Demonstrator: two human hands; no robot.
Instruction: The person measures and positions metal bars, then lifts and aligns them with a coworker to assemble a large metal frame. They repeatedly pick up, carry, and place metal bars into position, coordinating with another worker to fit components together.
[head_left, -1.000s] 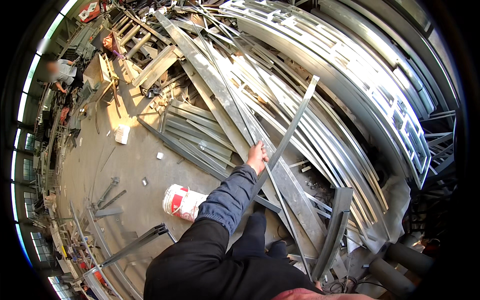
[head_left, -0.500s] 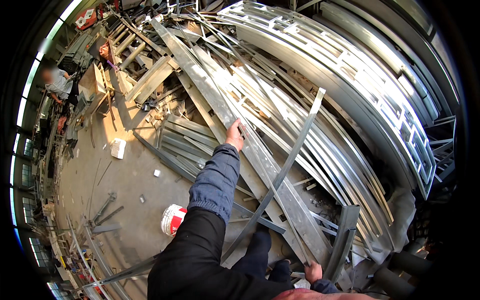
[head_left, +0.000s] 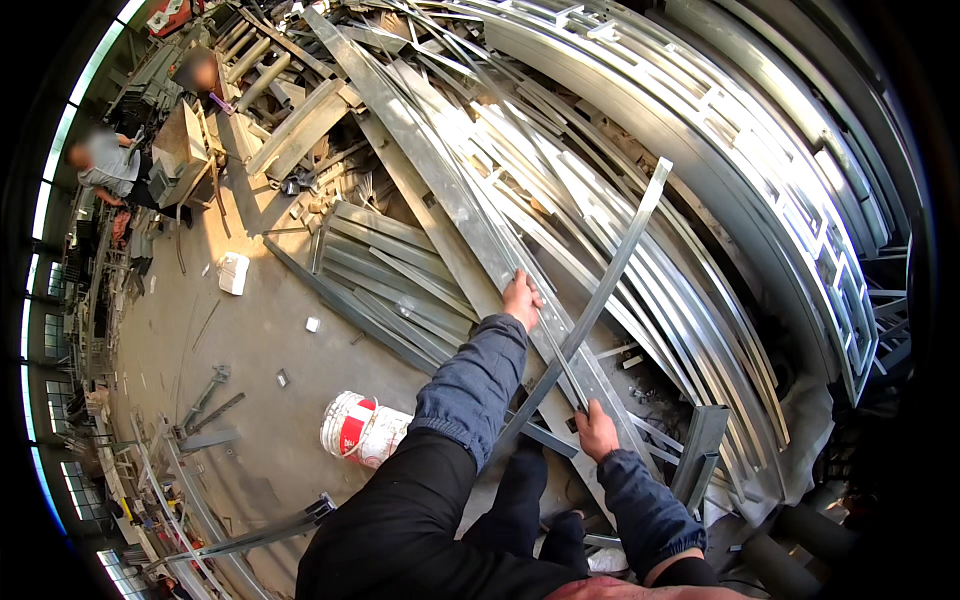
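A long thin metal bar (head_left: 551,342) lies lengthwise along a wide flat steel beam (head_left: 405,130). My left hand (head_left: 522,300) is closed round the bar about midway along the beam. Nearer my body, my right hand (head_left: 597,432) grips the same bar close to its near end. A second, square-looking metal bar (head_left: 622,258) crosses over the beam at an angle, passing between my two hands. Below my left forearm, a white and red bucket (head_left: 352,430) lies tipped on the floor.
Stacked metal profiles (head_left: 385,262) lie left of the beam, and long shiny strips (head_left: 690,340) to its right. A large welded frame (head_left: 770,150) stands farther right. A short channel piece (head_left: 702,445) sits beside my right hand. Another person (head_left: 112,168) is at the far left.
My right hand has moved forward and left, up the beam, bringing its forearm into view. My left hand has come nearer and to the right. The hands are closer together.
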